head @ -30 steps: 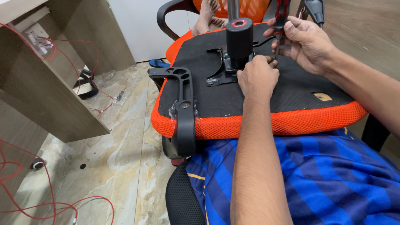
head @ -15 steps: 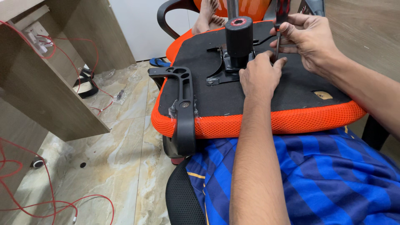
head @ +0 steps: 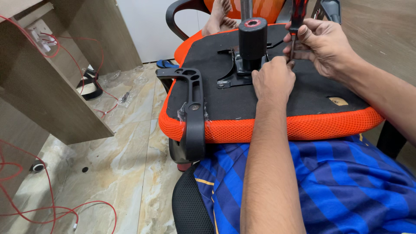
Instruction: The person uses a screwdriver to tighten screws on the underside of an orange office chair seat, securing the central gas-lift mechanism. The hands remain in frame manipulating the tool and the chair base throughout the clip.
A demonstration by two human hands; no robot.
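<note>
So there's an orange mesh office chair seat lying upside down across the person's lap, black underside facing up. Using that seat as the reference: near the middle of its underside sits the black metal mechanism plate with a fat black cylinder standing upright on it.

The right hand is just to the right of the cylinder, grip closed around a screwdriver with a red and black handle, shaft pointing straight down at the seat underside. The left hand is right below the cylinder, fingers curled in tight and pinched at the lower end of the screwdriver shaft. Can't tell if there's a screw under those fingertips, it's hidden.

On the left edge of the seat a black plastic armrest bracket is bolted on and hangs over the orange rim. Beyond the far edge of the seat there's another orange chair with somebody's bare feet on it. Left of the seat, a marble-look floor with loose red wires and a wooden desk.
</note>
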